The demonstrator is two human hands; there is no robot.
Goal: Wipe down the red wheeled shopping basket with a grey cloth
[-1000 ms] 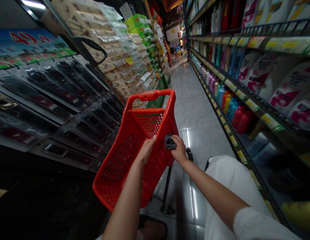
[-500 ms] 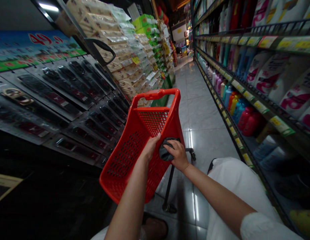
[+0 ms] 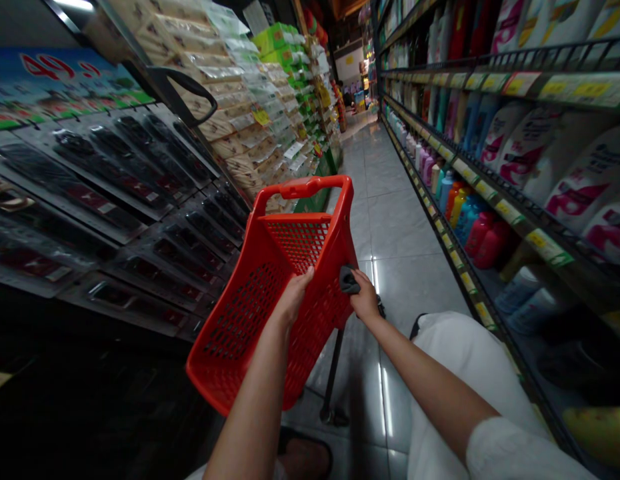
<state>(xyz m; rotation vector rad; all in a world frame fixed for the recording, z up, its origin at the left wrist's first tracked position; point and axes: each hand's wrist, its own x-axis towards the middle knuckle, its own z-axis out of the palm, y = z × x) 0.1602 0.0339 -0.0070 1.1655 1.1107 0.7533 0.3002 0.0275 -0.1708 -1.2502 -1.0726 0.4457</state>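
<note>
A red plastic shopping cart (image 3: pixel 263 193) with perforated basket walls stands in front of me, its basket tilted in my view. My left hand (image 3: pixel 294 297) grips the upper edge of its near side wall, thumb pointing forward along the rim. Bunched in my right hand (image 3: pixel 365 297) is a dark grey cloth (image 3: pixel 349 279), held against or close by the outer face of that same wall; whether it touches cannot be told. The fingers of the right hand are closed around the cloth and partly hidden.
Shelves of shampoo bottles (image 3: pixel 590 173) with price tags line the right. Packaged belts (image 3: pixel 135 160) hang at left, beside stacked tissue packs (image 3: pixel 230 100). A grey tiled floor (image 3: pixel 390 220) runs down the aisle. One cart wheel (image 3: pixel 335 415) shows below the basket.
My right hand has moved right on the cart's outer wall, and the cloth is now more bunched in it. My left hand keeps its hold. The whole view has shifted slightly.
</note>
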